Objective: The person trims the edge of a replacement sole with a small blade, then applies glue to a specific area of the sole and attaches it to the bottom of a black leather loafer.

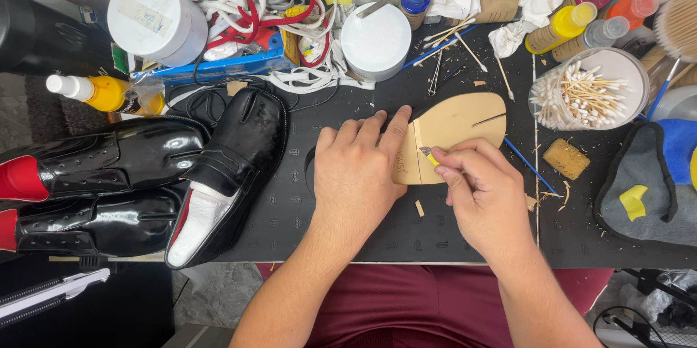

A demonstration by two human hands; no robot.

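A: Head view, only one on record. Where did the tan sole piece (454, 134) lie?

B: Flat on the black cutting mat (290, 203), just ahead of both hands. Long axis ran left to right, rounded toe end toward the right, squared end toward the left. A short slit showed near the toe.

A: Left hand (356, 170)?

B: Palm down, fingers together and flat, not gripping anything. Index fingertip pressed on the upper left edge of the sole piece, pinning it to the mat.

A: Right hand (483, 188)?

B: Fingers pinched closed on a small yellow-handled blade (428, 155), tip touching the sole piece beside a scored line across its left end. The line ran across the long axis. Right hand sat on the lower right of the piece, left hand on its left; both touching, the right hand carrying the tool.

A: Surroundings?

B: Tan shavings (420, 208) on the mat near the right wrist. Black split-toe loafer (232, 166) on its side, left of the left hand, near but not touching. Two more glossy black shoes (109, 159) further left. Tub of cotton swabs (588, 90) and a tan sponge (566, 158) to the right, well apart from the work. Yellow squeeze bottle (109, 94) at far left
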